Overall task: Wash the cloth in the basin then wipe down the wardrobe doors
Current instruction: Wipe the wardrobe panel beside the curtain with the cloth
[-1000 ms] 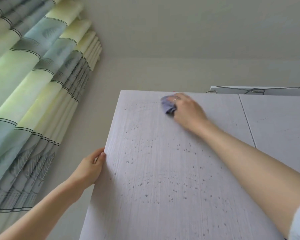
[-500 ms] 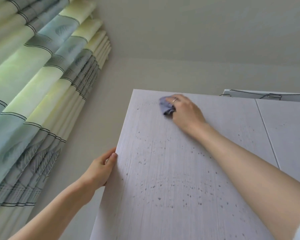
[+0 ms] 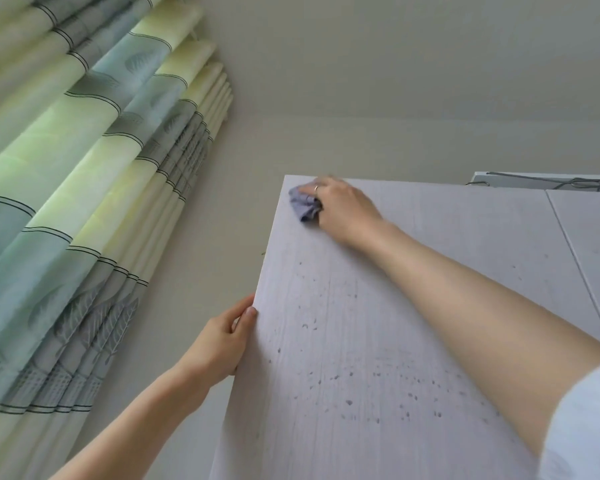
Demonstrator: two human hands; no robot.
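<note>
Curtains (image 3: 84,188) in green and grey-blue bands hang at far left, apart from the work. Next, the left hand (image 3: 222,344) grips the open wardrobe door (image 3: 343,358) by its free edge, thumb on the face and fingers curled behind, probably to brace the panel against the pushing. Further right, the right hand (image 3: 343,209) presses the bunched blue cloth (image 3: 303,204) into the door's top left corner, fingers folded over it; droplets speckle the panel below. A second door (image 3: 589,244) lies at far right. No brand, label or writing is readable anywhere.
</note>
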